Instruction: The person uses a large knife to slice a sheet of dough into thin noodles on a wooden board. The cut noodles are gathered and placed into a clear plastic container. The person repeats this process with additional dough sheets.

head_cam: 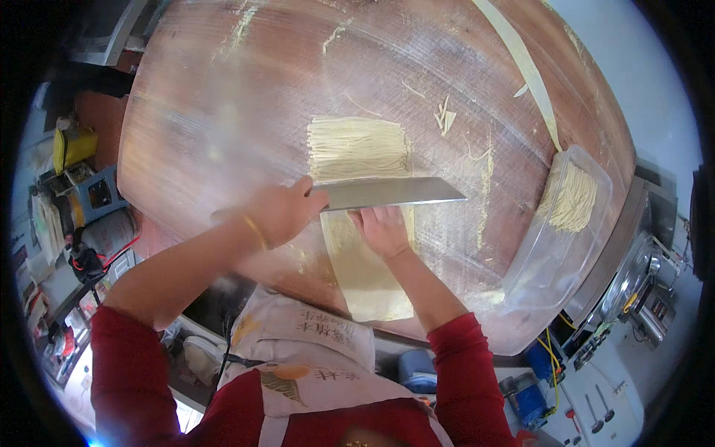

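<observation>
My left hand (285, 209) is closed around the handle end of a wide noodle knife (391, 193), whose long metal blade points right. Beyond the blade lies a neat bundle of cut noodles (357, 146). On the near side, an uncut strip of pale dough sheet (368, 274) reaches towards the board's near edge. My right hand (382, 229) rests on this dough, thumb apart, with its fingertips against or behind the blade and partly hidden. Both lie on a large floured wooden board (223, 139).
A clear plastic container (530, 268) with noodles (575, 195) stands at right. A long dough strip (530, 67) runs to it from the top. Dough scraps (445, 117) lie beyond the knife. A metal pan (628, 276) is beyond the board's right side.
</observation>
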